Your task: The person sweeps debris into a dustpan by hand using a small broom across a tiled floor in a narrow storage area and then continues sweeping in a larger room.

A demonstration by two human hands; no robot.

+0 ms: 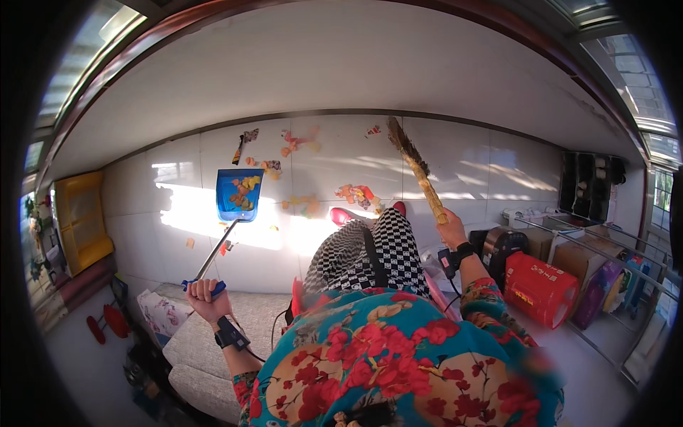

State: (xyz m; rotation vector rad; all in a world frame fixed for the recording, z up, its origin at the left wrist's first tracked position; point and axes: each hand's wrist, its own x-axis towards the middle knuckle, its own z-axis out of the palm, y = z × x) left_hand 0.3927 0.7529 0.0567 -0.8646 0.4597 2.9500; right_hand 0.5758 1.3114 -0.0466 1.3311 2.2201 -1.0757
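My left hand [207, 299] grips the blue handle of a long-handled dustpan [224, 211]. The blue pan rests on the tiled floor, with orange and yellow peel-like scraps [244, 193] inside it. In my right hand [451, 230] is the bound handle of a straw hand broom [419, 173], whose dark bristles point towards the wall. A pile of scraps and wrappers [362, 195] lies by my pink shoes. More orange scraps [269, 166] are scattered right of the pan. Above it, near the wall, lies a dark and yellow wrapper [239, 148].
A grey fabric sofa [197, 341] stands at my lower left. On the far left is a yellow rack-like piece [85, 221]. At my right, a red cylindrical package [541, 288] and cardboard boxes [581, 251] crowd a metal frame. A black shoe rack [589, 184] sits by the wall.
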